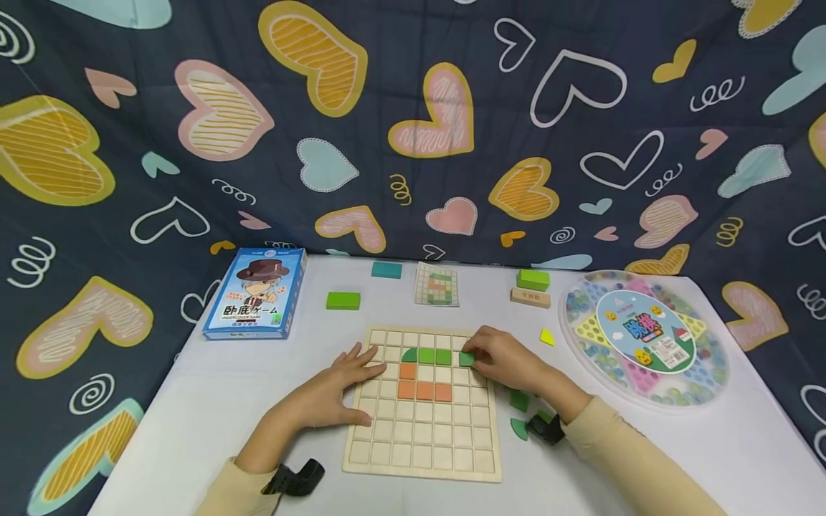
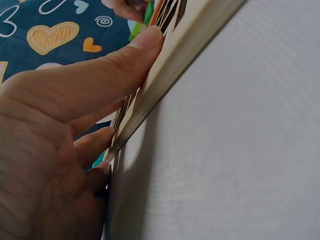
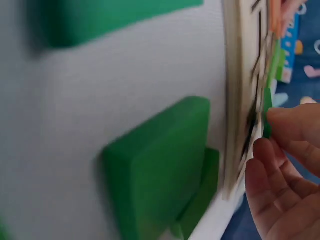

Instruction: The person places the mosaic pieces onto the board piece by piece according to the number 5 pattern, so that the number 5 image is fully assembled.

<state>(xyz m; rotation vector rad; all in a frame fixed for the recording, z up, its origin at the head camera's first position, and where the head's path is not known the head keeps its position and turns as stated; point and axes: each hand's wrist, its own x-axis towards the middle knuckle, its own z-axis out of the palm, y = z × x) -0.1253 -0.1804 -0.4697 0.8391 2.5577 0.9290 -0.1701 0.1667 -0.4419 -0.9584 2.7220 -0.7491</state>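
A wooden grid board (image 1: 422,455) lies on the white table, with green and orange tiles set in some of its squares. My left hand (image 1: 335,390) rests at the board's left edge, fingers spread on the rim and thumb lower down; in the left wrist view the thumb (image 2: 115,70) lies along the wooden edge. My right hand (image 1: 510,358) pinches a small dark green tile (image 3: 267,112) between thumb and fingertips, over the upper right squares. A quarter-round green tile (image 1: 410,355), two light green tiles (image 1: 434,356) and several orange tiles (image 1: 424,390) sit in the grid.
Loose green pieces (image 1: 519,428) lie by the right wrist, with a yellow triangle (image 1: 547,337) further back. A pattern card (image 1: 437,284) and several blocks (image 1: 343,300) stand behind the board. A blue game box (image 1: 254,294) is at left, a round marble game (image 1: 645,340) at right.
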